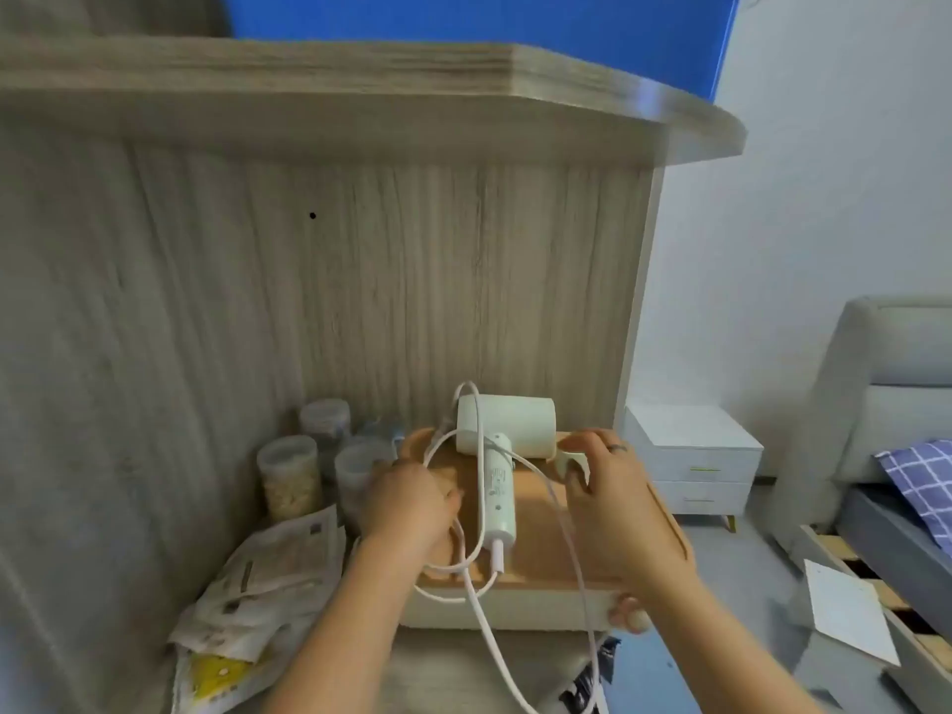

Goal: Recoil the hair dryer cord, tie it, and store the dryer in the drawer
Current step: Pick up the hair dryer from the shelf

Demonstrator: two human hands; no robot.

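Hair dryer [502, 445]: white, lying on the orange tray [536, 543], handle toward you. Clear jars [290, 476] left of the tray hold pale grainy contents. Your left hand [409, 507] grips loops of the white cord [497, 553]. Your right hand [613, 487] pinches what appears to be the plug [571, 462].

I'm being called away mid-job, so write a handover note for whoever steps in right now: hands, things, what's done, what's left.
Left hand: grips loops of the white cord beside the dryer's handle.
Right hand: fingers curled round a white piece, likely the plug.
Hair dryer: lies on the wooden tray, cord draped over it, a long run hanging off the front.
Done: coiling begun.
Left: finish the coil, tie it, store the dryer. No open drawer in view.
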